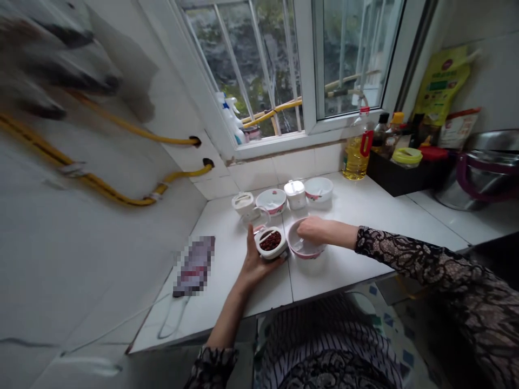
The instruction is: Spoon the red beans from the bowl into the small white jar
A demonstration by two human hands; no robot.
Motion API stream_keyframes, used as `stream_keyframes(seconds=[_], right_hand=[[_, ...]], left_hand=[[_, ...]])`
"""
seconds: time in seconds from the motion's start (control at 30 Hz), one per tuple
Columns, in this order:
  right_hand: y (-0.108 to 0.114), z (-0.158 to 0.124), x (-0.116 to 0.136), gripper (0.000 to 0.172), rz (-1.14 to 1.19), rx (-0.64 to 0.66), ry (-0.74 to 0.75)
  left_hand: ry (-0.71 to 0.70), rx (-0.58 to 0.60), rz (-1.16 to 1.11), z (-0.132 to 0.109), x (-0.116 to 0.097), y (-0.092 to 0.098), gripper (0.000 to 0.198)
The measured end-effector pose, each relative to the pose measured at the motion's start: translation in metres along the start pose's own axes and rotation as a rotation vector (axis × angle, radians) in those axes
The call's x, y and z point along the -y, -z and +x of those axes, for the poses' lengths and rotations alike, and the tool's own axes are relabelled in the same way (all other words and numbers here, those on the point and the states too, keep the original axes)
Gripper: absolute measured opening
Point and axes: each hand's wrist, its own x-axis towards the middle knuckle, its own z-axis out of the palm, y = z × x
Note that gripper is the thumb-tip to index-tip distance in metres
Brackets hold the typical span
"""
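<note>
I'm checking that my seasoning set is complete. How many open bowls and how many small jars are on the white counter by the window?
Open bowls: 3 (one under the right hand, two behind)
Small jars: 3 (one in the left hand, two behind)
Total: 6
</note>
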Motion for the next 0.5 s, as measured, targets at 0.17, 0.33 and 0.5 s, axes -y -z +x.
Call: stream_keyframes(seconds=[0.17, 0.33, 0.5], right_hand=[[0.019, -0.003, -0.002, 0.013, 0.001, 0.047, 0.004], [0.036, -0.018, -0.011, 0.010, 0.113, -0.086, -0.031], [0.035, -0.029, -0.026, 0.011, 0.372, -0.399, -0.069]], left_hand=[[-0.015, -0.026, 0.061, 0.001, -0.001, -0.002, 0.127], [-0.070, -0.034, 0.138, 0.004, -0.002, -0.002, 0.125], [-0.121, -0.060, 0.245, 0.013, -0.014, 0.008, 0.124]])
